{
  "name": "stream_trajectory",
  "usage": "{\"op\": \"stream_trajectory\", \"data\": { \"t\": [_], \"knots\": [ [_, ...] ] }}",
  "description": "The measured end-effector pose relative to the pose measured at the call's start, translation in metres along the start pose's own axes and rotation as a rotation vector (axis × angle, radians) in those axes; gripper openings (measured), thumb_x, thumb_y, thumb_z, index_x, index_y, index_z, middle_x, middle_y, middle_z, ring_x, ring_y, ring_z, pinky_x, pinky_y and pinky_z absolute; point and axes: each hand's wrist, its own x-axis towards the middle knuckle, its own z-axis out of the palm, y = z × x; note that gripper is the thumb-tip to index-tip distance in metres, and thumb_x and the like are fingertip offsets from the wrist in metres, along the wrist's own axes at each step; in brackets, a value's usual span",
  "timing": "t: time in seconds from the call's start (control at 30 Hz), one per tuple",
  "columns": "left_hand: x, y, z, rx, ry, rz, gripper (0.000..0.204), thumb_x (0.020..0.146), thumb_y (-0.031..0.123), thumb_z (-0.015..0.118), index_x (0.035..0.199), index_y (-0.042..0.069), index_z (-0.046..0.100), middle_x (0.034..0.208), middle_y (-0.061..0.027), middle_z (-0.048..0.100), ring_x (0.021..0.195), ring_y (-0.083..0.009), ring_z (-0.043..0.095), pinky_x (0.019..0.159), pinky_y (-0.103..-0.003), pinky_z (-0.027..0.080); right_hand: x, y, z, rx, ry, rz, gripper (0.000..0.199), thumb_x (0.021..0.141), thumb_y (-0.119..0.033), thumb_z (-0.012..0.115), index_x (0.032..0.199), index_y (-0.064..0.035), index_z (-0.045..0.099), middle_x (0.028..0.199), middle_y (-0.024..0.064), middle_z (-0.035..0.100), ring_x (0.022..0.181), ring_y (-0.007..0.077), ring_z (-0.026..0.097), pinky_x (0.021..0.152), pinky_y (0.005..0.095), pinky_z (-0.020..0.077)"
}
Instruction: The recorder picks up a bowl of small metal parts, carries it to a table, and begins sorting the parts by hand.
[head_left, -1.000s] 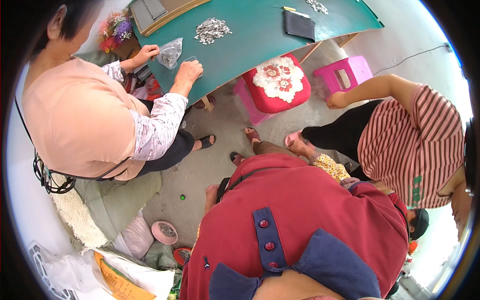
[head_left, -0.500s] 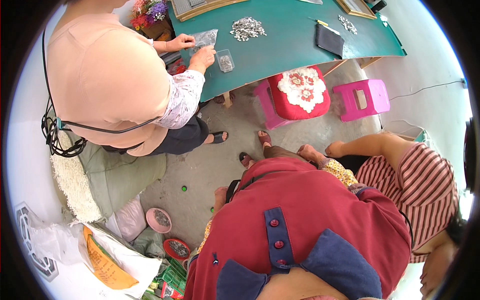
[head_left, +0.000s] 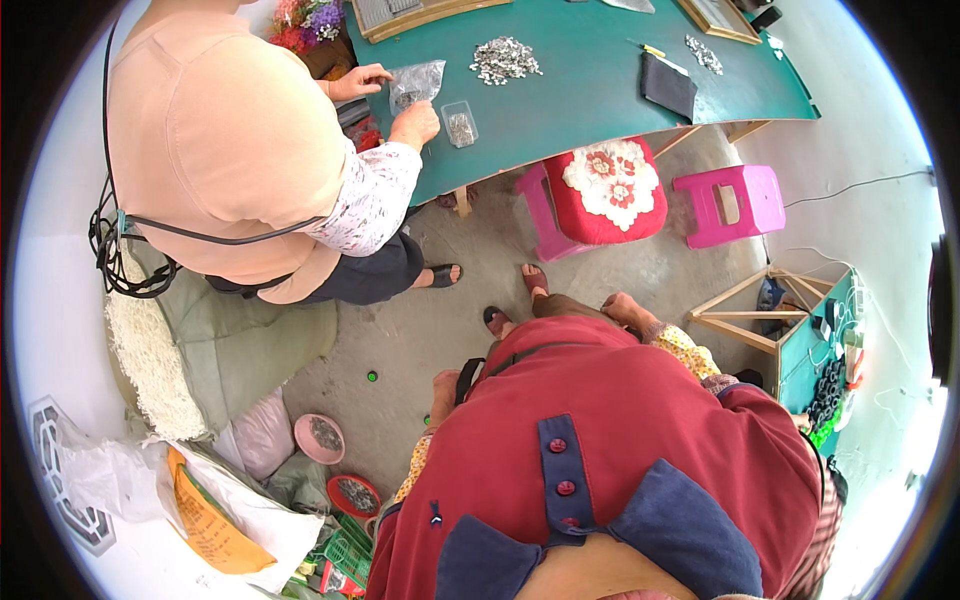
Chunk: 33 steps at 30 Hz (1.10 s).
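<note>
My left hand (head_left: 444,388) hangs at my left side, next to a black strap (head_left: 467,378) at my waist. Only its back shows; its fingers are mostly hidden. My right hand (head_left: 624,309) is in front of my right hip, over the floor, with no object visible in it. Its fingers look bent, but their tips are hidden. A dark red top with a navy collar covers my body. Nearest to my right hand is a wooden frame stand (head_left: 740,316).
A co-worker (head_left: 220,150) stands at the green table (head_left: 560,110), hands at a clear bag (head_left: 418,80) beside a small box of parts (head_left: 460,126). A red cushioned stool (head_left: 612,190) and pink stool (head_left: 733,205) stand before it. Sacks and basins (head_left: 320,438) lie at left.
The person in stripes at my right has moved back, mostly behind me, uncovering a small teal table with cables. The co-worker's hands shift slightly at the bag. My hands stay low.
</note>
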Motion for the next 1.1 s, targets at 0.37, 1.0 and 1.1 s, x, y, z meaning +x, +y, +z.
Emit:
{"op": "stream_trajectory", "data": {
  "t": [0.37, 1.0, 1.1],
  "knots": [
    [0.001, 0.060, -0.007, -0.663, 0.017, -0.337, 0.008, 0.072, 0.008, 0.052, 0.070, 0.003, 0.059, 0.059, -0.0022, 0.054, 0.050, -0.0133, 0.051, 0.044, -0.027, 0.041, -0.034, 0.032, -0.001, 0.072, 0.101, 0.070, 0.029, 0.072, -0.024, 0.054, 0.088, -0.0007, 0.060, 0.065, 0.0114, 0.058, 0.053, 0.0205, 0.056, 0.046, 0.0338, 0.0453],
    [-0.026, 0.073, 0.011, -0.236, 0.091, -0.455, 0.029, 0.077, 0.024, 0.050, 0.097, 0.005, 0.059, 0.080, -0.0071, 0.062, 0.071, -0.0146, 0.057, 0.064, -0.028, 0.044, 0.074, 0.077, -0.052, 0.915, 0.074, 0.023, 0.028, 0.078, -0.023, 0.056, 0.081, 0.0040, 0.051, 0.065, 0.0111, 0.052, 0.051, 0.0180, 0.052, 0.045, 0.0302, 0.0482],
    [-0.035, -0.069, 0.001, -0.119, 0.009, -0.261, 0.031, 0.080, 0.021, 0.047, 0.104, 0.003, 0.055, 0.090, -0.0072, 0.061, 0.081, -0.0151, 0.057, 0.071, -0.027, 0.043, 0.103, 0.047, -0.059, 1.073, 0.128, 0.090, 0.049, 0.076, -0.026, 0.060, 0.105, 0.0096, 0.042, 0.091, 0.0193, 0.051, 0.079, 0.0254, 0.054, 0.058, 0.0343, 0.0504]
  ]
}}
